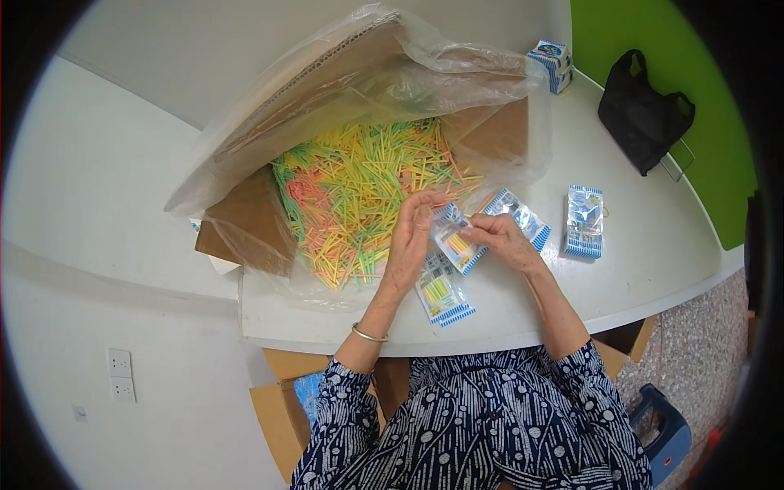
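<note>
A small clear packet (458,245) with blue-striped ends and yellow and pink sticks inside is held over the white table. My right hand (502,239) pinches its right side between thumb and fingers. Bent toward the packet's upper left edge is my left hand (408,237); its fingers are curled, and what they grip is too small to make out. Another filled packet (442,292) lies just below, and more packets (527,222) lie behind my right hand. Beyond my left hand, a large cardboard box holds a heap of thin yellow, green and pink sticks (359,188).
The box's brown flap (314,86) stands up, draped with a clear plastic liner (498,73). At the right sit a packet stack (584,222), a black bag (645,114) and small blue-white boxes (552,65). Below the table edge are open cartons (278,425) and a blue-grey stool (663,437).
</note>
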A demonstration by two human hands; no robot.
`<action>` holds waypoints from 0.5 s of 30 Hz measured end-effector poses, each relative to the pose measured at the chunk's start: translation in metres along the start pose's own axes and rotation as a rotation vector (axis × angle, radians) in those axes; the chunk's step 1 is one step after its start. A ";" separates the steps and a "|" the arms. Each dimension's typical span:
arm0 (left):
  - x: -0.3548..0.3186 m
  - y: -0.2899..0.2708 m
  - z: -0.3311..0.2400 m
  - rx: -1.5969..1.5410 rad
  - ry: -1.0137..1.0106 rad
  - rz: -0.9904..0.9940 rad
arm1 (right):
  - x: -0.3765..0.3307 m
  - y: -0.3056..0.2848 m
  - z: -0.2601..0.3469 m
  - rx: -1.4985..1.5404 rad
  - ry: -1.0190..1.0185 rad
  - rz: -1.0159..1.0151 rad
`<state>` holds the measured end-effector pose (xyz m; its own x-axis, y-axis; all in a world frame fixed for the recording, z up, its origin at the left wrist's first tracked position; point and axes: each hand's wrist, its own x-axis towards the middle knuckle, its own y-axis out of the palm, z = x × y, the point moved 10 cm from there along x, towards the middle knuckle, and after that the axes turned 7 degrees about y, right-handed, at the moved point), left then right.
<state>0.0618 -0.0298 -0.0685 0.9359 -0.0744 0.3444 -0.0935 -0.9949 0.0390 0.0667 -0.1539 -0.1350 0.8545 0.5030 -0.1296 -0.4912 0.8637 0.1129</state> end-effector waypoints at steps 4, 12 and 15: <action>-0.005 0.005 0.010 0.316 -0.111 0.141 | 0.000 0.002 0.005 0.064 -0.032 -0.010; 0.000 0.012 0.003 0.189 -0.112 0.158 | -0.008 0.012 0.007 -0.053 0.073 0.088; -0.002 0.019 0.004 0.180 -0.172 0.230 | -0.006 0.014 -0.003 -0.118 0.088 0.111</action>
<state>0.0595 -0.0490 -0.0721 0.9424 -0.2933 0.1606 -0.2615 -0.9457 -0.1930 0.0546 -0.1447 -0.1360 0.7785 0.5918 -0.2090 -0.6024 0.7981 0.0159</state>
